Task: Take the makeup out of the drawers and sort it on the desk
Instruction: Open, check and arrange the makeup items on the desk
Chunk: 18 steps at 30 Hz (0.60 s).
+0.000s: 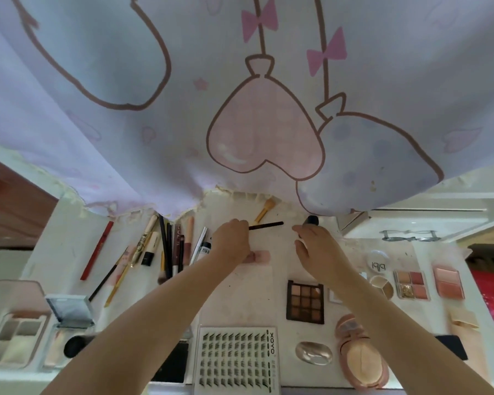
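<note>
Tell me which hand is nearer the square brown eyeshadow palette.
Right. The right hand hovers just above the square brown eyeshadow palette; the left hand is farther off, up-left, gripping a thin black brush.

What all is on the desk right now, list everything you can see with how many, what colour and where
curtain: one, white with pink hearts, hanging over the desk's far edge
desk: one, white
pencils and tubes: a row, too many to count surely, red, black, beige, far left
gold brush: one, far centre
brown palette: one, centre right
pink palettes: two, right
lash tray: one, white with dark lashes, near centre
open compacts: two, pale, near left
pink sponge case: one, near right
glasses: one pair, far right
left hand: grip on a thin black stick
right hand: by a dark cap; grip unclear
</note>
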### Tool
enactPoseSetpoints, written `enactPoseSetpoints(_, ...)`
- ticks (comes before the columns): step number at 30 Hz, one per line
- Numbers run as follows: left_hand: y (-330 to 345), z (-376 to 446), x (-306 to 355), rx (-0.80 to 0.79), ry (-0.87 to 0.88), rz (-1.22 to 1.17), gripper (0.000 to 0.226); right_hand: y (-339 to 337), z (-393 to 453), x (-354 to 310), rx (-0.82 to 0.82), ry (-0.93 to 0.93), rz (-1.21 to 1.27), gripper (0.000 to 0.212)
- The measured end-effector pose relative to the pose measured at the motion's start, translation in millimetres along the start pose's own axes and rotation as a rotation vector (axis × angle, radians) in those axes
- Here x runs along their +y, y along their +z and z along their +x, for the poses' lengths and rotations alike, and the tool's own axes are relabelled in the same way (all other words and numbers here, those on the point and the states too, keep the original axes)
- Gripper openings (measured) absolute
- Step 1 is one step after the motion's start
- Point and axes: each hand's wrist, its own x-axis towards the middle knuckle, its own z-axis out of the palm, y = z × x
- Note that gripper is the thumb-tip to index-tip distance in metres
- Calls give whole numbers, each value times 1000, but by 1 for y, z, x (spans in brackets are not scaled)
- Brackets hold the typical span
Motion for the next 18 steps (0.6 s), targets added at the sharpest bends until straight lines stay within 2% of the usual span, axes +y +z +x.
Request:
enactPoseSetpoints(2,-12,-13,-7,65,37,-108,23,-3,5,-7,42,-60,-43,45)
enactPoseSetpoints(5,-33,-38,-26,62,90,-315,21,-7,14,-22,125,-192,-108,42)
enactPoseSetpoints(7,-50,-57,-41,36,94,-398,26,-19,15,-37,11,-259,-96,32)
enactPoseSetpoints(8,-57,-66,-49,34,99,-371,33,-26,14,-46,-99,-286,-92,25)
enactPoseSetpoints(10,-68,-80,-64,30,109,-259,45,-42,10,-67,-190,-371,-73,15)
enactPoseSetpoints(15,-90,-102,-87,44,52,-163,52,-58,12,-101,-157,-527,-79,19)
enactPoseSetpoints(18,-95,-110,-100,54,36,-181,54,-60,10,-116,-128,-555,-98,18)
